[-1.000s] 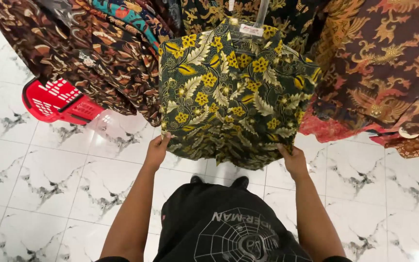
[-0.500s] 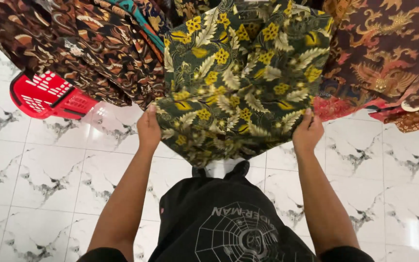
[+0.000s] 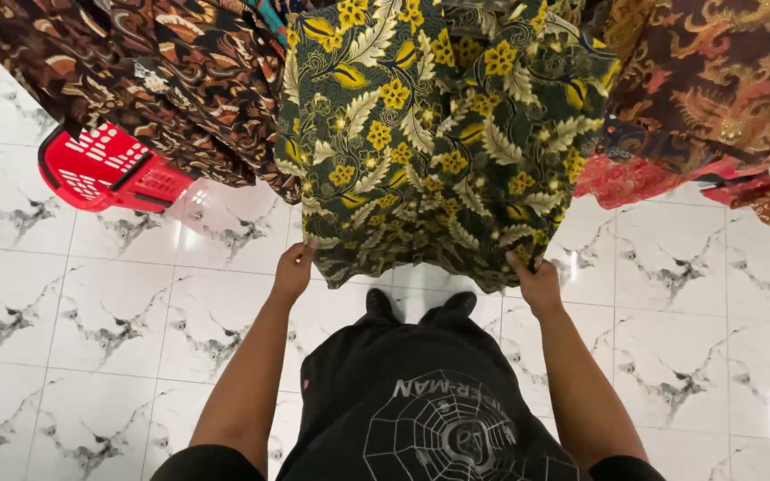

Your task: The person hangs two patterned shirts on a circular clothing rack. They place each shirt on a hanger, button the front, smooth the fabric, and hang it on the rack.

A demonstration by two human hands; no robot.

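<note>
A dark green garment (image 3: 438, 134) printed with yellow flowers and pale leaves hangs in front of me, among other patterned clothes. My left hand (image 3: 293, 272) pinches its lower left hem. My right hand (image 3: 536, 285) grips the lower right hem. Both arms reach forward, holding the cloth spread out. Below it I see my black shirt (image 3: 421, 410) with a web print, and my dark shoes (image 3: 421, 305).
Brown patterned garments (image 3: 135, 71) hang at the left and brown and red ones (image 3: 715, 98) at the right. A red plastic basket (image 3: 109, 169) lies on the white marble-look tiled floor (image 3: 91, 338) under the left row.
The green garment's hem first swung upward with both hands, then came back down. It now hangs lower, with my hands still on its corners.
</note>
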